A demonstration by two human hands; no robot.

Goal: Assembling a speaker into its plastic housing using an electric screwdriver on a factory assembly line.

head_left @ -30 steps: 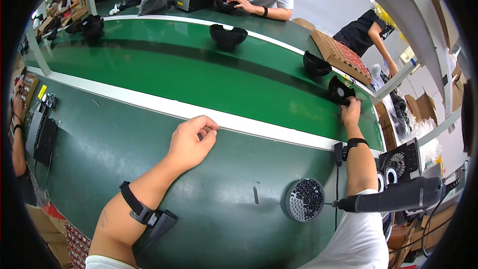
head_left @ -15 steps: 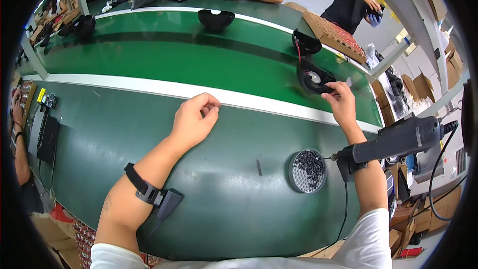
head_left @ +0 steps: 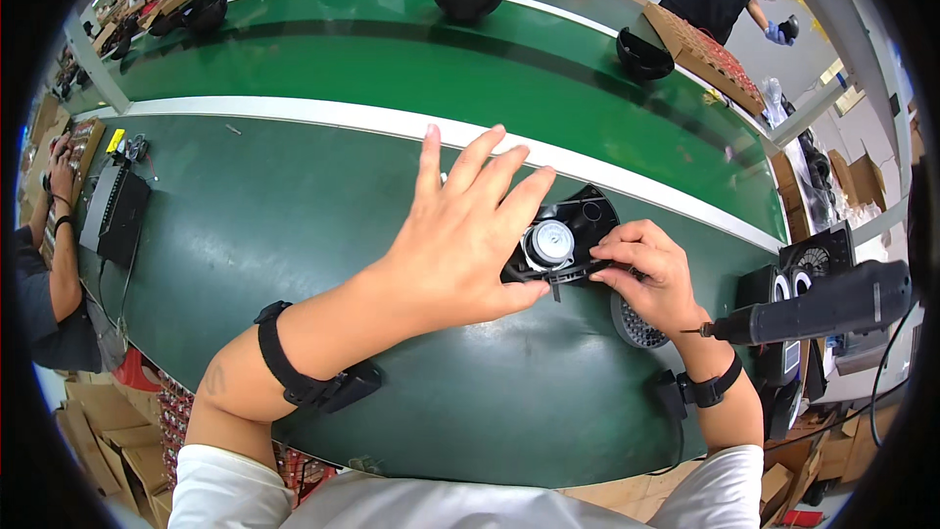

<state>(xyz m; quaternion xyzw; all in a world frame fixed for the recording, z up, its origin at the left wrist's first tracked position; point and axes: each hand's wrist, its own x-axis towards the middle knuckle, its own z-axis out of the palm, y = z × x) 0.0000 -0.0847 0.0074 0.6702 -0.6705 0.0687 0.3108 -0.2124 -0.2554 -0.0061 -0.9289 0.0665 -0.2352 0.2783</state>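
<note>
A black plastic housing half (head_left: pixel 593 214) with a round silver speaker driver (head_left: pixel 551 244) in it is over the green table, just this side of the white rail. My right hand (head_left: pixel 651 272) pinches its right edge between thumb and fingers. Spread wide, my left hand (head_left: pixel 460 230) covers the housing's left side, its thumb near the lower edge; whether it touches is hard to tell. Partly hidden under my right hand is a round dish (head_left: pixel 638 326) of small dark screws. A dark electric screwdriver (head_left: pixel 822 304) hangs just right of my right wrist.
Beyond the white rail (head_left: pixel 323 114) runs a green conveyor belt (head_left: pixel 323 64) with black shells (head_left: pixel 466 2) on it. A black box-shaped device (head_left: pixel 116 214) stands at the table's left, near a co-worker's hands (head_left: pixel 61 171). Speakers (head_left: pixel 783 284) stand at right; other people work across the belt.
My right hand has brought the housing from the belt toward me, over the table. The left hand has opened and moved right to it. The whole view has shifted.
</note>
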